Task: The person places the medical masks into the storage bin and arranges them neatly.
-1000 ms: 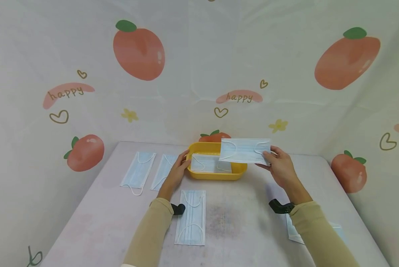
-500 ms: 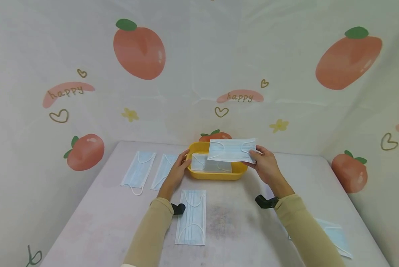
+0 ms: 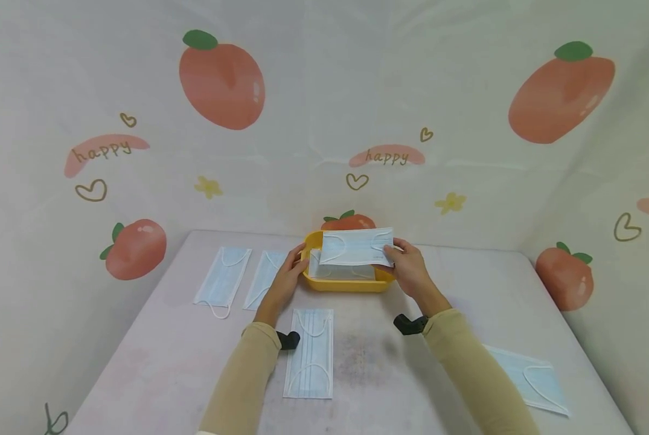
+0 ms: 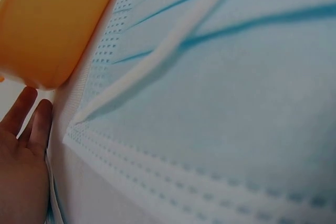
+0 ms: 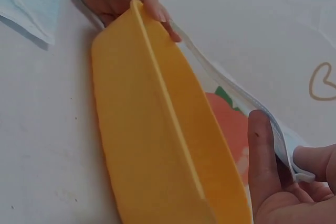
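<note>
The right hand had carried its mask leftward over the past second, from the right end of the tub to a position above nearly all of it; the left hand had not shifted from the tub's left end. In consequence the carried mask now overlapped at least one further mask lying inside the tub, and in the inspector's judgement only the lowering remained for this piece. Contact between the two could not be determined. The right fingers pinched the carried mask by its right end, thumb on one face; the left thumb and fingers gripped the tub's wall at the rim. Four masks remained outside the tub: an outer mask and an inner mask to its left, the latter partly behind the left hand; a near mask in front of it; and a far-right mask, forward and right of it, partly under the sleeve. The table beneath the tub was pale with faint stains. Behind the tub hung a white backdrop printed with red fruit.
</note>
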A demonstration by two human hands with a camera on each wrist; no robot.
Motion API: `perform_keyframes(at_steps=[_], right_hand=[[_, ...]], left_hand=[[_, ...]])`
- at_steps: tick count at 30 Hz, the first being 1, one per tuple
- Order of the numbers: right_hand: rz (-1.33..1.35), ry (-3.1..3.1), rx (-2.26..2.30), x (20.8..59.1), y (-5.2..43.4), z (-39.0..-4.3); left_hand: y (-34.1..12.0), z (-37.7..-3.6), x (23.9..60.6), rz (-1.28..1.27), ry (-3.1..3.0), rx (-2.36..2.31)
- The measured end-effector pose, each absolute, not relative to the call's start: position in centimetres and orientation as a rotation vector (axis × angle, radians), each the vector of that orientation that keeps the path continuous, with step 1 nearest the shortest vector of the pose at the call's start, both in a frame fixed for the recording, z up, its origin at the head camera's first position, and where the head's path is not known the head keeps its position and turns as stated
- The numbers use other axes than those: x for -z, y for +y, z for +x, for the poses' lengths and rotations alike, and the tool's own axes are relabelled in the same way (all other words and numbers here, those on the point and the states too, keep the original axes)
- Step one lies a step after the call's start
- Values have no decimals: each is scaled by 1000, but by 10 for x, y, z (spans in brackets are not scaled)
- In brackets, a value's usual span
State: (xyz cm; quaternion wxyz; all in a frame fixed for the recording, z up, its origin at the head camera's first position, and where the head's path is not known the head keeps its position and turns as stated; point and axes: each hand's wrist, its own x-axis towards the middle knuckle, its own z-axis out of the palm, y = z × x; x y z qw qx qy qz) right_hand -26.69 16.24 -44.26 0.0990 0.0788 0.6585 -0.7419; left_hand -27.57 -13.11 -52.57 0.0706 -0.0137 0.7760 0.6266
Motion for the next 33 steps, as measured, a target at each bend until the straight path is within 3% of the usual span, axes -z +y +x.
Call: perform_keyframes(at_steps=[15,33], right_hand=[[323,1977,2140,457,137,-279],[231,2022,2049,463,122,-291]], left_hand=[[-132,-274,524,-58,2326,-1868],[-131,-274,523,12,2364,-1876]])
